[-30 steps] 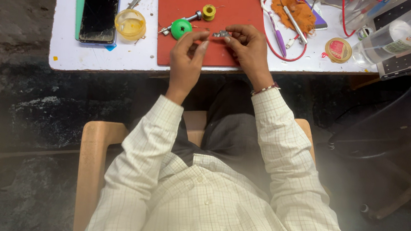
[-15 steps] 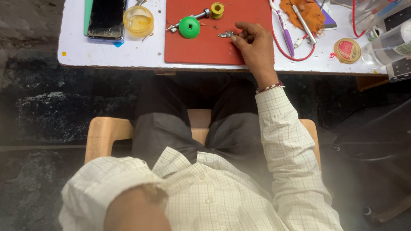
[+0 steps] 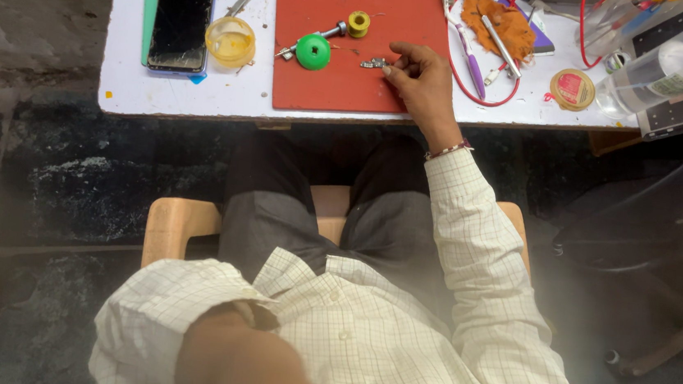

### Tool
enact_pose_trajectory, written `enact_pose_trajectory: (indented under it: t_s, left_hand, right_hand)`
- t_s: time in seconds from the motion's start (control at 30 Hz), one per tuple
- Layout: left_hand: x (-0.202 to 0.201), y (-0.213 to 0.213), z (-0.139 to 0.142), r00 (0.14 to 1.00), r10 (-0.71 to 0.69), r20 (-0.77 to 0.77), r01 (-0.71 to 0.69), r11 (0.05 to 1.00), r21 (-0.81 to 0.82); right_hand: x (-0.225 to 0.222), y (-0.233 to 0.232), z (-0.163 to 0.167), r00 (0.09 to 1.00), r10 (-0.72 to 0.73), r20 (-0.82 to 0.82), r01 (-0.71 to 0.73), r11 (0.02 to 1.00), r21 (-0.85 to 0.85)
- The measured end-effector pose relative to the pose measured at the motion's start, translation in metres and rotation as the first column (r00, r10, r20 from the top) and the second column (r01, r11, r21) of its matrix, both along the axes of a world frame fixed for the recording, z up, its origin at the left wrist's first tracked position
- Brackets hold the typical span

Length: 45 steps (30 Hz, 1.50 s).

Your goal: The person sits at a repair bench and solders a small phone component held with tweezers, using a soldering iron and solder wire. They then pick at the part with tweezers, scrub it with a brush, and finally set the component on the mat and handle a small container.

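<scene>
I have my right hand (image 3: 421,84) on the red mat (image 3: 326,84), fingers narrow, pinching at a small metal part (image 3: 373,63) that lies mid-mat, right of the green disc (image 3: 313,52). My left hand is out of sight. Next, I judge, a steadier grip.

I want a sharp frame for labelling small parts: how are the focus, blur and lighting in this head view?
Head view: the white table and red mat are evenly lit and sharp, with no harsh glare; the right hand and the small metal part at its fingers read clearly; the lower frame is hazy, and the near forearm is a soft blur; the left hand is not visible.
</scene>
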<state>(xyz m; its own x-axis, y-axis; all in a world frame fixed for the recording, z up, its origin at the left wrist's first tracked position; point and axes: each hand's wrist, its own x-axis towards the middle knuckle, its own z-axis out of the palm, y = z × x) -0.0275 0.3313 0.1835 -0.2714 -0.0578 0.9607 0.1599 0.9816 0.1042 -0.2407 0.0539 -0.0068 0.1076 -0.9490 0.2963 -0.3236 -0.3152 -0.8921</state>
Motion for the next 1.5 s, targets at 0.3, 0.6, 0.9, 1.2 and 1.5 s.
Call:
enact_pose_trajectory:
  t_s: [0.3, 0.6, 0.9, 1.2, 1.5]
  left_hand:
    - [0.03, -0.057, -0.028, 0.849, 0.446, 0.284, -0.527, 0.751, 0.398]
    - [0.042, -0.06, -0.172, 0.377, -0.459, 0.804, -0.661, 0.475, 0.581]
    - [0.074, 0.004, -0.219, 0.491, -0.654, 0.576, -0.575, 0.253, 0.778]
    - [0.062, 0.068, -0.188, 0.629, -0.527, 0.572, -0.724, -0.129, 0.678]
    - [0.092, 0.079, -0.244, 0.877, -0.268, 0.399, -0.43, -0.068, 0.9]
  right_hand:
    - [-0.002, 0.001, 0.006, 0.995, 0.049, 0.086, -0.057, 0.993, 0.103]
    - [-0.003, 0.012, 0.012, 0.994, 0.045, 0.097, -0.057, 0.991, 0.123]
    - [-0.016, 0.012, 0.008, 0.985, 0.104, 0.139, -0.124, 0.982, 0.141]
    - [-0.021, 0.019, 0.004, 0.985, 0.117, 0.123, -0.128, 0.988, 0.086]
    - [-0.02, 0.017, 0.009, 0.986, 0.11, 0.126, -0.125, 0.985, 0.117]
